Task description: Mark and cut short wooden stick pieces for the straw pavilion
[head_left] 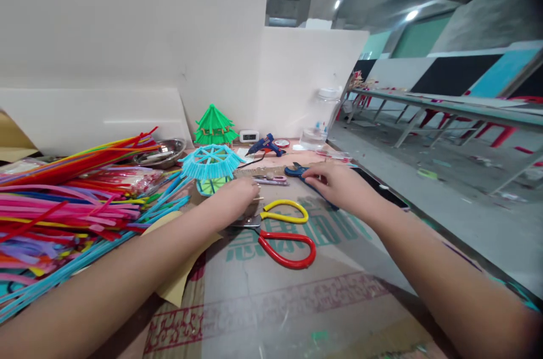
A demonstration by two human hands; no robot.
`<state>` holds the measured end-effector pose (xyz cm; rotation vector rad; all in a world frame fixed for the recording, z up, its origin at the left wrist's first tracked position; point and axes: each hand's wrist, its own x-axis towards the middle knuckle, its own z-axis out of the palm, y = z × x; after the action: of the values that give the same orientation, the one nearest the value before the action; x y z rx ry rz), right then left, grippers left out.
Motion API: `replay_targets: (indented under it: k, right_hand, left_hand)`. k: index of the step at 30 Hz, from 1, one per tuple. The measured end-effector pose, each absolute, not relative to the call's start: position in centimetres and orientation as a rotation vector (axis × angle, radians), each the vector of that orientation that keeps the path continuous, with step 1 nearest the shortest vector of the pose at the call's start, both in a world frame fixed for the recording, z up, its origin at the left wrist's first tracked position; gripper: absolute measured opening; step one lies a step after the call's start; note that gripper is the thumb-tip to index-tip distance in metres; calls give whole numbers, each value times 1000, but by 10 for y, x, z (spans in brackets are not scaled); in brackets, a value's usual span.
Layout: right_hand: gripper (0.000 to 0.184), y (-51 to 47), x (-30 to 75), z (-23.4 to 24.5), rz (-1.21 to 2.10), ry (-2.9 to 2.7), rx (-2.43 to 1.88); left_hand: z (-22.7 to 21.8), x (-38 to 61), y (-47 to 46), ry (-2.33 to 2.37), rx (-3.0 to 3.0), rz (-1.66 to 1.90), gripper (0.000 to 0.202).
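Note:
My left hand (241,194) is curled beside a small craft model with a light-blue pipe-cleaner roof (212,161) and a green-and-yellow lower part (212,185). Its fingertips are mostly hidden; a thin pale stick end shows beside them, and I cannot make out what they hold. My right hand (333,182) is closed at the blue-handled pliers (296,170), whose handles run partly under the fingers. Between the hands lie scissors with one yellow and one red handle loop (292,250), their blades partly under my left hand. A small pink-and-grey tool (274,180) lies just behind.
Bundles of coloured pipe cleaners (85,206) cover the left side, near a metal bowl (163,152). At the back stand a green pipe-cleaner tree-like roof (215,126), a small white clock (249,136), a blue glue gun (267,145) and a clear jar (320,121). A dark phone (384,192) lies at the right edge.

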<state>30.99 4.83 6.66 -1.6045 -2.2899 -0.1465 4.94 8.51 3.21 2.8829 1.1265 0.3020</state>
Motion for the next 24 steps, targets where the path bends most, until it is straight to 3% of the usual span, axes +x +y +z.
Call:
replay_targets:
  k: [2,8,24]
  right_hand:
    - [23,41,296,64,-104,-2324,-1580]
    - [22,29,270,47,61,-2404,-1515]
    - [20,26,256,33,258,-2516,-1325]
  left_hand:
    - [35,48,74,1228,2911,206,10]
    - [36,35,56,1373,2928,61,17]
    - [23,44,75,1203,3140,282,19]
